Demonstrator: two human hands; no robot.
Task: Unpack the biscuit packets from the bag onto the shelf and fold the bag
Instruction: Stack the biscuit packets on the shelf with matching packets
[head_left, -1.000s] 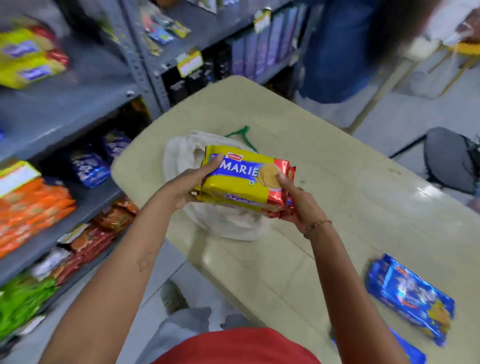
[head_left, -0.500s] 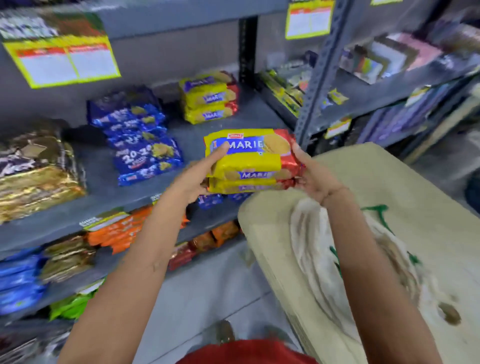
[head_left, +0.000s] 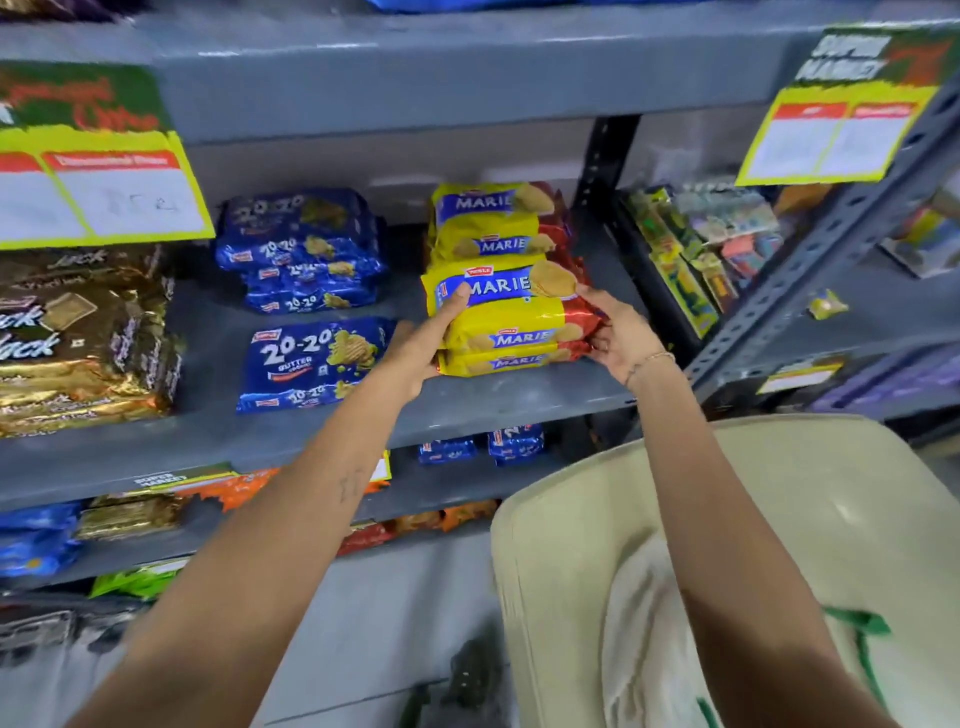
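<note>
Both hands hold a stack of yellow Marie biscuit packets (head_left: 511, 317) between them: the left hand (head_left: 415, 353) grips the near-left end with its thumb laid across the top packet's blue label, and the right hand (head_left: 615, 338) curls round the red right end. A second ago this stack was held over the bench beside the bag; now it sits at the front of the grey shelf (head_left: 519, 400), just ahead of more Marie packets (head_left: 493, 218) stacked behind. I judge the placing nearly done, with only letting go left. Blue 20-20 butter cookie packets (head_left: 311, 364) lie just left. At lower right, the beige bench (head_left: 779, 493) carries the white cloth bag (head_left: 649, 649) with its green handle, not yet folded. Yellow price cards (head_left: 831, 135) hang from the shelf above.
</note>
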